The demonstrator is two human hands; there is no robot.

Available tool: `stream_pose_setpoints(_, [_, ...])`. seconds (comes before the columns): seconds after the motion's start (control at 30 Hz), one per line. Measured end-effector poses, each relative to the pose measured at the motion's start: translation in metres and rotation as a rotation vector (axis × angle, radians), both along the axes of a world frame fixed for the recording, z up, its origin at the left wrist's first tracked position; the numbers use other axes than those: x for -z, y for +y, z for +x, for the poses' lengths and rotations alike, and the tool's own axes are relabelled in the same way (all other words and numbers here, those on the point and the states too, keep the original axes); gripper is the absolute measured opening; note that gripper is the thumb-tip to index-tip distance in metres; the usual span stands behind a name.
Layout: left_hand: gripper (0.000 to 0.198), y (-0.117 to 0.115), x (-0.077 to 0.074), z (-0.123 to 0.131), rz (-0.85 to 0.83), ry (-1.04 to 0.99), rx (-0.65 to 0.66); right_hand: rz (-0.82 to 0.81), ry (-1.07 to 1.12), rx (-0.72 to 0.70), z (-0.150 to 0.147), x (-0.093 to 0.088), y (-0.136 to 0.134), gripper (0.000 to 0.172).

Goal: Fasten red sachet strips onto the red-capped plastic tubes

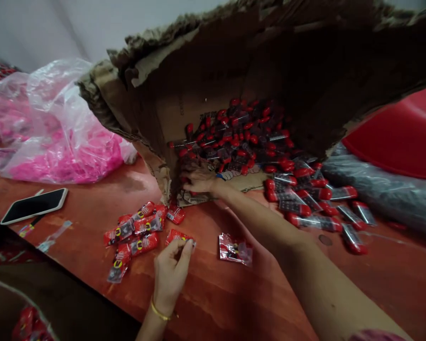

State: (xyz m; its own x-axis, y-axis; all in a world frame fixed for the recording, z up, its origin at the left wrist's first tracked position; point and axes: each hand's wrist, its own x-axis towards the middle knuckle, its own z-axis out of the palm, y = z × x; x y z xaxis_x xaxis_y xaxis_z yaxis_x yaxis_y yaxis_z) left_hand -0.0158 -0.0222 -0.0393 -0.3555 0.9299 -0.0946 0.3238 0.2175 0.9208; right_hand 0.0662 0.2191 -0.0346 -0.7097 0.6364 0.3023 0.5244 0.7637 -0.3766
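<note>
My left hand (172,270), with a yellow bracelet at the wrist, is closed in a pinch on the edge of a red printed packet (177,236) just above the table. My right hand (199,179) reaches into a torn cardboard box (170,109) lying with its opening toward me. Its fingers are dim and blurred at the box's lower left side, beside a heap of small clear tubes with red ends (234,137). Whether it grips one is unclear. Several filled red packets (138,232) lie piled left of my left hand. Another flat red-and-clear packet (235,249) lies below my right forearm.
More red-ended tubes (312,194) spill from the box onto the red table (213,303). Clear bags of pink pieces (67,151) stand at left, near a phone (35,206). A red basin (401,137) and a plastic-wrapped grey bundle (383,192) sit at right.
</note>
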Motion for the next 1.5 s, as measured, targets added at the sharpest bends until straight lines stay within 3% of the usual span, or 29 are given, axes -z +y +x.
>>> stream_pose_setpoints(0.1, [0.035,0.016,-0.008,0.000,0.009,0.056,0.033,-0.012,-0.103,-0.013,0.046,0.013,0.010,0.027])
stream_pose_setpoints(0.2, [0.030,0.032,-0.018,-0.004,0.068,0.235,0.031,0.029,-0.208,0.003,0.097,0.023,0.018,0.031])
stream_pose_setpoints(0.3, [0.026,0.051,-0.023,-0.009,0.139,0.427,0.100,0.103,-0.255,0.152,0.130,0.024,0.019,0.029])
stream_pose_setpoints(0.37, [0.029,0.066,-0.022,-0.012,0.178,0.550,0.167,0.167,-0.255,0.258,0.129,0.016,0.017,0.027])
stream_pose_setpoints(0.47, [0.037,0.089,-0.014,-0.013,0.238,0.757,0.270,0.219,-0.190,0.280,0.092,-0.005,0.017,0.034])
stream_pose_setpoints(0.63, [0.036,0.106,-0.002,-0.013,0.187,0.991,0.389,0.212,-0.301,0.091,-0.021,-0.031,0.041,0.047])
stream_pose_setpoints(0.77, [0.031,0.105,0.009,-0.023,0.219,1.021,0.435,0.121,-0.417,0.117,-0.082,-0.022,0.080,0.061])
stream_pose_setpoints(0.9, [0.032,0.106,0.021,-0.035,0.337,1.013,0.437,0.010,-0.403,0.221,-0.090,-0.007,0.106,0.056])
stream_pose_setpoints(1.1, [0.034,0.110,0.024,-0.037,0.448,0.980,0.459,0.059,-0.404,0.178,-0.051,-0.004,0.092,0.042])
stream_pose_setpoints(1.23, [0.034,0.110,0.021,-0.034,0.416,1.002,0.442,0.147,-0.445,0.114,0.001,-0.005,0.077,0.039])
stream_pose_setpoints(1.5, [0.041,0.110,0.020,-0.029,0.384,1.045,0.413,0.161,-0.587,0.205,0.108,-0.004,0.040,0.051])
